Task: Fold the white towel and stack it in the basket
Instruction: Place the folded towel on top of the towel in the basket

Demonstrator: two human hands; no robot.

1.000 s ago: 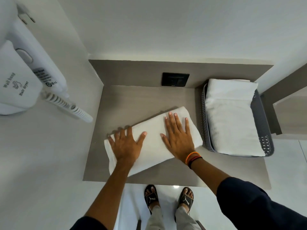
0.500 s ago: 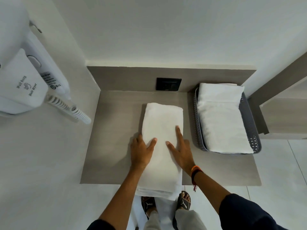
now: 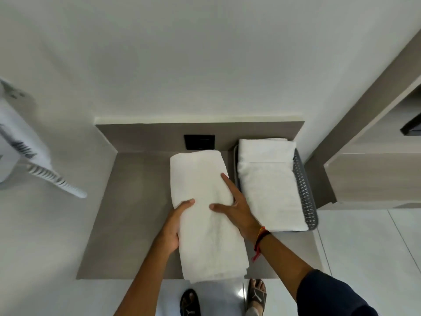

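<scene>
A folded white towel [image 3: 205, 215] lies lengthwise on the grey-brown counter [image 3: 132, 215], its near end reaching just over the front edge. My left hand [image 3: 174, 226] grips its left edge, thumb on top and fingers hidden under it. My right hand [image 3: 234, 208] holds the right edge, thumb and forefinger spread on the top. Right beside it stands a grey perforated basket [image 3: 305, 197] with another folded white towel [image 3: 268, 183] inside.
A black wall socket [image 3: 199, 142] sits in the backsplash behind the towel. A white wall-mounted hair dryer [image 3: 20, 151] with a coiled cord hangs at the left. A shelf unit [image 3: 369, 169] stands to the right of the basket. My sandalled feet show below the counter edge.
The towel was turned from slanting across the counter to lengthwise. Both hands went from lying flat on top to gripping its long edges, and it shifted right toward the basket.
</scene>
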